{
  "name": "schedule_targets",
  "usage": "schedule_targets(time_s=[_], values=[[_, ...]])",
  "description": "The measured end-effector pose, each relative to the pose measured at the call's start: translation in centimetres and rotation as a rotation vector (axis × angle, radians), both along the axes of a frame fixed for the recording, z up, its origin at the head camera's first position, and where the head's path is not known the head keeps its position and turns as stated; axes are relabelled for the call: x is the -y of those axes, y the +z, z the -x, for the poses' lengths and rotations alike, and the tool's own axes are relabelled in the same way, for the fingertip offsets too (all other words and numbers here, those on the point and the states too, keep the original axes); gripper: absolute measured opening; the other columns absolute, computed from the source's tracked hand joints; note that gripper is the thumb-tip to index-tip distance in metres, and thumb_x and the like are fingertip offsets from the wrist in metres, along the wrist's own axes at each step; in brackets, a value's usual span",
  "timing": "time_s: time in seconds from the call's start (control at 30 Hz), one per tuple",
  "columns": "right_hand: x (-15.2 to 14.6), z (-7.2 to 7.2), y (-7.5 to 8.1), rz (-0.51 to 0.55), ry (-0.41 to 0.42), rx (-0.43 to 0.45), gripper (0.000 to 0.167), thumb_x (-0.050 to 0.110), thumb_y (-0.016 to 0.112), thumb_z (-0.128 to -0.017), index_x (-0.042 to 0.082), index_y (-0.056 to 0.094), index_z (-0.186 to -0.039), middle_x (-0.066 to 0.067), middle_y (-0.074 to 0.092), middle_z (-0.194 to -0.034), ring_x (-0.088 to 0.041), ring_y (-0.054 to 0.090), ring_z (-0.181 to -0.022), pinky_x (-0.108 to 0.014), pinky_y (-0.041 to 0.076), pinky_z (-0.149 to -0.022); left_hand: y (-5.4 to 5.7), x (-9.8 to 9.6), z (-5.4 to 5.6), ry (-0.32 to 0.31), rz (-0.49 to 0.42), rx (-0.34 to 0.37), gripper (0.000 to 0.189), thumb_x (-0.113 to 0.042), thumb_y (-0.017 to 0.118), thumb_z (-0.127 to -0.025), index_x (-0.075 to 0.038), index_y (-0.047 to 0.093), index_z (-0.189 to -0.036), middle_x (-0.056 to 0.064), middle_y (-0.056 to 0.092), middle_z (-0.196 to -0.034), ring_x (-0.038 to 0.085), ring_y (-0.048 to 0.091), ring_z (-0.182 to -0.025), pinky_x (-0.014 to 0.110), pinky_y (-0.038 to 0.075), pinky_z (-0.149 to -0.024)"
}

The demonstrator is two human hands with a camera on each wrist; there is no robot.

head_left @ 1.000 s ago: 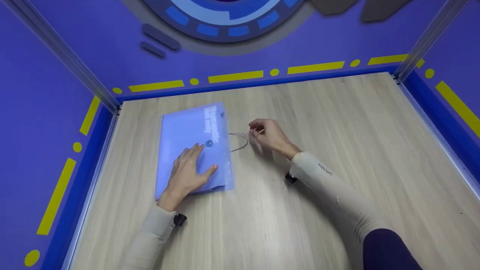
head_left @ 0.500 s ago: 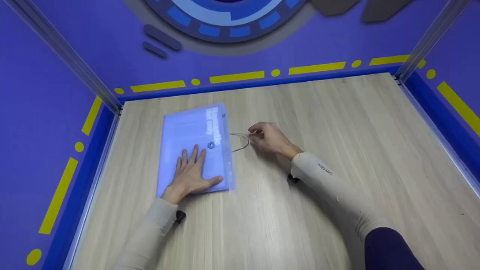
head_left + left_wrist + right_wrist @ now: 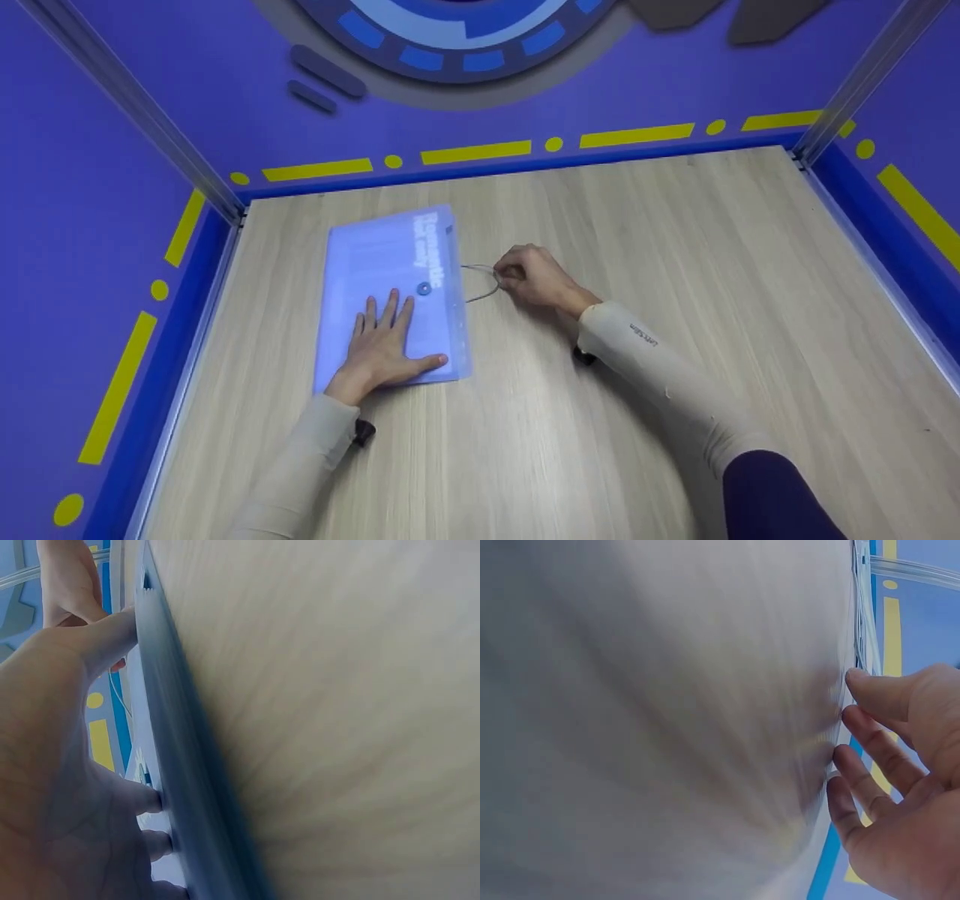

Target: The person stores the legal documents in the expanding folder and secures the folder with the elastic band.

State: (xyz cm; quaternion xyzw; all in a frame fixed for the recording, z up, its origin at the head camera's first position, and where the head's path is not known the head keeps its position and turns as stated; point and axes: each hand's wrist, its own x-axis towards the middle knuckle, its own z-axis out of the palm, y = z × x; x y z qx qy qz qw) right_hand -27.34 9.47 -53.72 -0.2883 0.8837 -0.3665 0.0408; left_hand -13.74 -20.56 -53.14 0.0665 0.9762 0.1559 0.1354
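Note:
A translucent blue-violet plastic document folder (image 3: 364,259) lies on the table, with white lettering and a round button (image 3: 424,288) on its flap. From its right edge a thin grey elastic cord (image 3: 482,295) loops out. My left hand (image 3: 381,355) rests flat on the folder's lower part, fingers spread, the thumb near the right edge. At the loop's far end, my right hand (image 3: 534,274) pinches the cord between thumb and forefinger, its fingertips low over the table. In the right wrist view the thumb (image 3: 881,695) hides the forefinger, and the other fingers are bent.
The pale wooden table (image 3: 600,420) is enclosed by blue-violet panels (image 3: 450,120) with yellow dashes at the back and both sides. Metal posts (image 3: 847,79) stand at the back corners. The folder lies in the left half of the table.
My left hand has flattened onto the folder and spread its fingers, sliding slightly down and right. My right hand has lowered to the loop's end, and its fingers have closed on the cord.

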Motion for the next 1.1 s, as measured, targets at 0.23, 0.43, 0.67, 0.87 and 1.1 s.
schedule_targets(time_s=[0.23, 0.43, 0.67, 0.87, 1.1], values=[[0.8, -0.1, 0.3, 0.042, 0.02, 0.023, 0.022, 0.004, 0.079, -0.093, 0.002, 0.081, -0.116, -0.012, 0.078, -0.111, -0.029, 0.068, -0.104, -0.045, 0.055, -0.095, 0.1, 0.0, 0.0, -0.008, 0.007, 0.002, 0.126, -0.083, 0.065, -0.085, -0.01, 0.013, -0.172, 0.019, -0.003, -0.179, 0.052, -0.009, -0.162, 0.068, 0.001, -0.132], [2.0, -0.3, 0.4, 0.191, 0.067, 0.137, 0.026, 0.003, 0.08, -0.094, -0.003, 0.078, -0.12, -0.018, 0.077, -0.115, -0.033, 0.071, -0.107, -0.046, 0.059, -0.097, 0.1, 0.1, 0.0, 0.004, 0.016, -0.006, 0.125, -0.086, 0.064, -0.083, -0.013, 0.015, -0.173, 0.016, -0.001, -0.18, 0.05, -0.008, -0.163, 0.065, 0.002, -0.133], [3.6, -0.7, 0.1, 0.259, 0.08, 0.259, 0.032, 0.013, 0.08, -0.097, 0.003, 0.077, -0.128, -0.011, 0.077, -0.126, -0.03, 0.07, -0.118, -0.045, 0.058, -0.105, -0.2, 0.1, 0.0, 0.012, 0.017, -0.007, 0.125, -0.087, 0.064, -0.082, -0.016, 0.016, -0.173, 0.014, 0.0, -0.18, 0.048, -0.007, -0.164, 0.064, 0.003, -0.133], [5.0, -1.1, 0.0, 0.277, 0.084, 0.269, 0.034, 0.013, 0.08, -0.098, 0.002, 0.076, -0.129, -0.012, 0.076, -0.128, -0.029, 0.071, -0.118, -0.045, 0.057, -0.106, -0.1, 0.0, 0.0, 0.012, 0.021, -0.012, 0.125, -0.087, 0.064, -0.082, -0.015, 0.017, -0.173, 0.015, 0.001, -0.18, 0.049, -0.006, -0.164, 0.065, 0.004, -0.133], [6.2, -1.3, 0.2, 0.277, 0.063, 0.211, 0.03, 0.006, 0.08, -0.096, -0.002, 0.077, -0.125, -0.017, 0.077, -0.124, -0.031, 0.072, -0.11, -0.043, 0.06, -0.1, 0.1, 0.1, 0.0, 0.011, 0.033, -0.01, 0.124, -0.086, 0.065, -0.082, -0.015, 0.017, -0.173, 0.015, 0.002, -0.18, 0.049, -0.005, -0.164, 0.065, 0.005, -0.133]])
